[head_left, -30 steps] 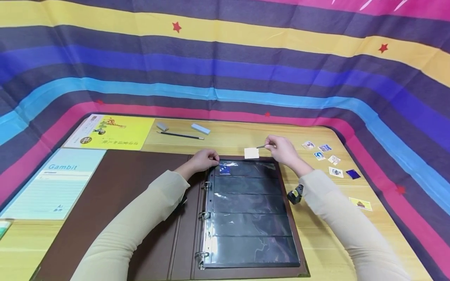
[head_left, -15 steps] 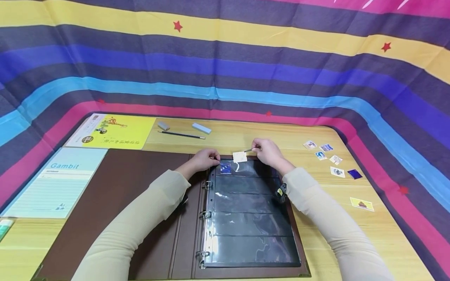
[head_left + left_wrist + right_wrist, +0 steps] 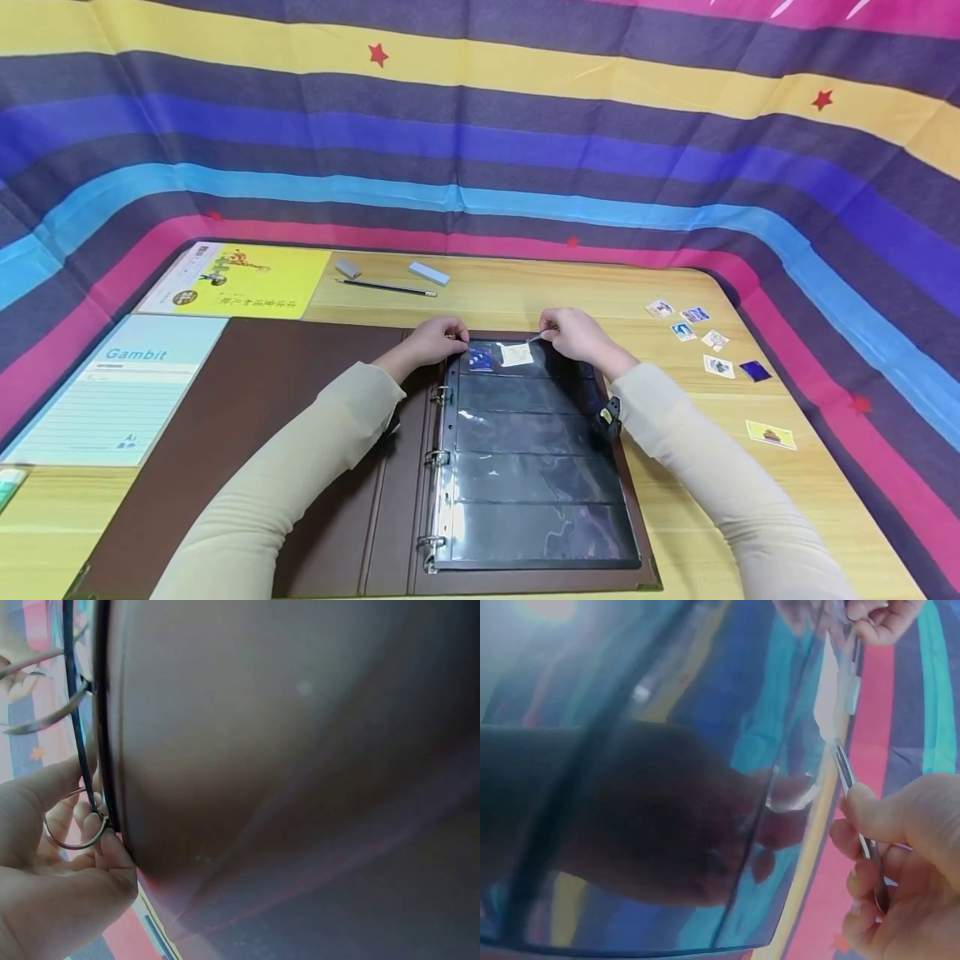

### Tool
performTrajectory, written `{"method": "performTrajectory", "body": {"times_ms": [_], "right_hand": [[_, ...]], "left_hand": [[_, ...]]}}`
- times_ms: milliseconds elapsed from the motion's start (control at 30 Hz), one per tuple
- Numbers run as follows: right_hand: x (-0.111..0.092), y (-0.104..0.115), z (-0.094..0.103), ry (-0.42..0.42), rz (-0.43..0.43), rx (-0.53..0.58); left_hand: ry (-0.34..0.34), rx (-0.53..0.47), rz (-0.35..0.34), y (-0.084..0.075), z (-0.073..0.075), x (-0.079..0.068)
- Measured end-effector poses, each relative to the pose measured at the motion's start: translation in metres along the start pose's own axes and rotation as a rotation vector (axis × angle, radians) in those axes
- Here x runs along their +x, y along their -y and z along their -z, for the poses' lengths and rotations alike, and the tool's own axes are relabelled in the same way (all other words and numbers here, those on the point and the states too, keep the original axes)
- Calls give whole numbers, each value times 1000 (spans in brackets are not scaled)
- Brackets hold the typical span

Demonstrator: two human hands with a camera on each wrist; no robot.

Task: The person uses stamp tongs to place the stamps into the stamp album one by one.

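Striped cloth (image 3: 300,117) hangs behind the wooden table (image 3: 495,296). Your pale stamp (image 3: 516,355) has come down to the top pocket (image 3: 566,362), beside the blue stamp (image 3: 481,359), so insertion seems well along. Your right hand (image 3: 577,335) pinches tweezers (image 3: 845,769); your left hand (image 3: 433,342) pinches the sheet's corner, fingertips together.

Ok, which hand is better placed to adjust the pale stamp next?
Probably the right hand: it holds the tweezers, whose tips reach the pale stamp. The left hand seems busy steadying a top corner of the black page.
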State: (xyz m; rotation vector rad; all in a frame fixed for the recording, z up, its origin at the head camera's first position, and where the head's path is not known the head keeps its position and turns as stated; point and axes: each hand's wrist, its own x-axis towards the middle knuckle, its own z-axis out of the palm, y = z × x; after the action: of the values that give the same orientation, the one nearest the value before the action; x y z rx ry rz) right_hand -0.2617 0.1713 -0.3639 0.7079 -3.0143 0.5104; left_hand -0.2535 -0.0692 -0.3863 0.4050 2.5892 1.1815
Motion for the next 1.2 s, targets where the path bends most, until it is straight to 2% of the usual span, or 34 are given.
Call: {"method": "performTrajectory", "body": {"times_ms": [267, 733, 833, 1000, 1200], "right_hand": [[6, 0, -1, 39, 76, 5], [8, -4, 1, 101, 148, 49], [7, -4, 1, 93, 121, 50], [1, -8, 6, 1, 12, 60], [-24, -23, 20, -80, -38, 127]], "left_hand": [[-7, 15, -4, -2, -1, 0], [2, 8, 8, -4, 0, -1], [3, 2, 3, -4, 0, -1], [6, -7, 7, -3, 1, -2], [7, 6, 14, -3, 0, -3]]}}
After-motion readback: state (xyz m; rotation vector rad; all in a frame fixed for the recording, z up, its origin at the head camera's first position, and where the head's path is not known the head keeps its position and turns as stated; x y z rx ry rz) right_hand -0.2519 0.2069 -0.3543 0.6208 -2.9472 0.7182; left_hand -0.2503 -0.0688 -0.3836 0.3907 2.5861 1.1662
